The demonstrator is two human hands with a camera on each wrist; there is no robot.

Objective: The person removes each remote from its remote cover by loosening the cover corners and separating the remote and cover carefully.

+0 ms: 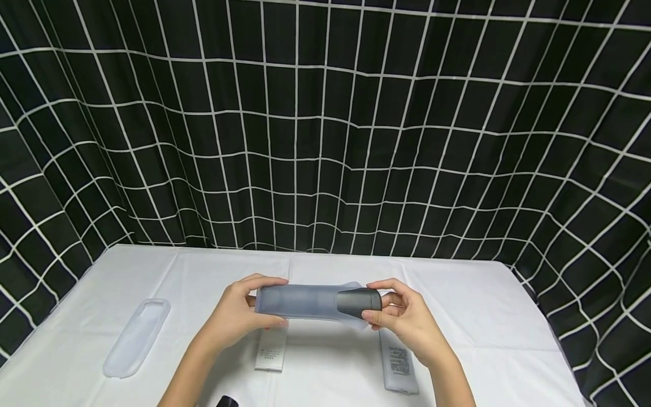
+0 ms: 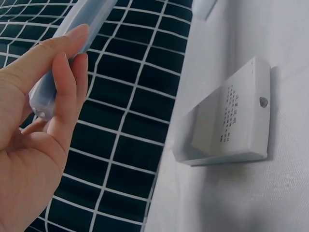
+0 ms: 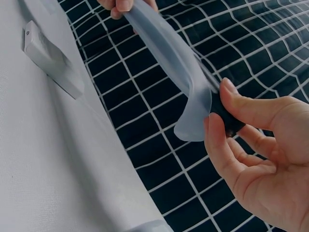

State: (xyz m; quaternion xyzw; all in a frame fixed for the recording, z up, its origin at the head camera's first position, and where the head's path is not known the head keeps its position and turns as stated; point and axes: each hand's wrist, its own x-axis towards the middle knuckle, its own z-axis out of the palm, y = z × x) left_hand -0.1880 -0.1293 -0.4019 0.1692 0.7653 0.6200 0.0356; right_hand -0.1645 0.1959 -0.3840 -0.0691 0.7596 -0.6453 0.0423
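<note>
Both hands hold a dark remote control point(image 1: 359, 302), partly inside a translucent silicone cover point(image 1: 300, 301), raised above the table. At the cover's closed end, my left hand point(image 1: 244, 310) pinches it between thumb and fingers. My right hand point(image 1: 402, 311) grips the remote's bare dark end, beside the cover's flared opening. The right wrist view shows the cover's loose lip point(image 3: 193, 123) bent away from the remote. Below the left hand lies a white slab-shaped device point(image 2: 227, 121) with printed characters. The remote's far part is only dimly visible through the cover.
A translucent cover point(image 1: 136, 339) lies on the left of the white-clothed table point(image 1: 325, 384). Near the right hand lies a translucent-covered slab point(image 1: 399, 364) with a dark printed patch. A small black object point(image 1: 227, 402) shows at the front edge. A black gridded curtain point(image 1: 325, 141) surrounds the table.
</note>
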